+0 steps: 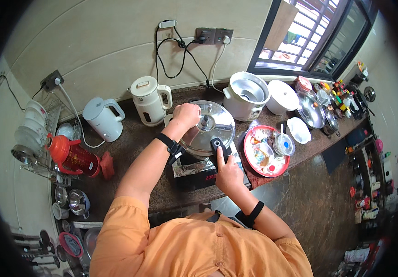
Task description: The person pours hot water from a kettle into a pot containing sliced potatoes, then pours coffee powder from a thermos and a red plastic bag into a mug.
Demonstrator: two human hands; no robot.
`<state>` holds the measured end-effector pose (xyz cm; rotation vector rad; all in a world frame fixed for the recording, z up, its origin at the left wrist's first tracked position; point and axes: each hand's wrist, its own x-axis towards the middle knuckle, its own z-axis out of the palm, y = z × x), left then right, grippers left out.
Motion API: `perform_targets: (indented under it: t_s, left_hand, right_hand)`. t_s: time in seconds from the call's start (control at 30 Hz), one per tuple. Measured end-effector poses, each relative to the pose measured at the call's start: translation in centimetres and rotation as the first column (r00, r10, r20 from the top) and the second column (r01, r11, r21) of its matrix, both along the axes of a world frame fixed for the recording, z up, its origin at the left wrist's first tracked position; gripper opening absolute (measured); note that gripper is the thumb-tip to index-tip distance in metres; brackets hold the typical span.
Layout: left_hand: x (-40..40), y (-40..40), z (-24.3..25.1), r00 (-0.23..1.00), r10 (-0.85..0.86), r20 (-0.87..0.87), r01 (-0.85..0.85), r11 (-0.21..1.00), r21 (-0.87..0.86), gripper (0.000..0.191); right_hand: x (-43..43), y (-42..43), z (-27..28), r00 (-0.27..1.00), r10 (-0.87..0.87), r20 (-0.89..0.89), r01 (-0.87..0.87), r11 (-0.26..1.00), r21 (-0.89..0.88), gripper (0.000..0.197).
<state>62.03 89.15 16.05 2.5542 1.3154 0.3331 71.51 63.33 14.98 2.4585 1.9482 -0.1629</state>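
Note:
A pressure cooker with a shiny metal lid (216, 119) stands on an induction cooktop (193, 180), whose red digits are lit. My right hand (229, 173) grips the cooker's black long handle (216, 142), its index finger stretched along the top near a round button. At the far left rim, my left hand (187, 116) is curled with fingers bent over the edge of the lid. What lies under those fingers is hidden, probably the short side handle. A pressure valve (205, 121) rises from the lid's centre. Crumpled foil (193, 168) covers part of the cooktop's front.
Left of the cooker stand a cream lidded jug appliance (148, 102), a white electric kettle (102, 119) and a red thermos flask (76, 157). Close on the right are a white rice cooker (247, 95) and a red-rimmed tray (246, 152) with small items. Cords (185, 57) hang behind.

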Motion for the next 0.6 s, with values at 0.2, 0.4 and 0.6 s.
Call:
perform_targets:
  t_s: [0.2, 0.4, 0.6]
  left_hand:
    - [-3.1, 2.4, -1.8, 0.914, -0.072, 0.398, 0.101, 0.994, -0.053, 0.031]
    - [-22.7, -0.3, -10.5, 0.766, 0.413, 0.492, -0.449, 0.892, -0.049, 0.028]
    - [-35.7, -7.4, -21.8, 0.634, 0.749, -0.191, -0.766, 0.642, -0.028, 0.040]
  right_hand:
    - [-1.6, 0.3, 0.2, 0.998, -0.037, -0.049, 0.034, 0.998, -0.061, 0.095]
    - [0.1, -2.6, 0.1, 0.941, -0.066, -0.331, 0.095, 0.993, 0.073, 0.100]
    - [-0.2, -3.5, -1.2, 0.961, -0.187, -0.203, 0.170, 0.980, -0.101, 0.086]
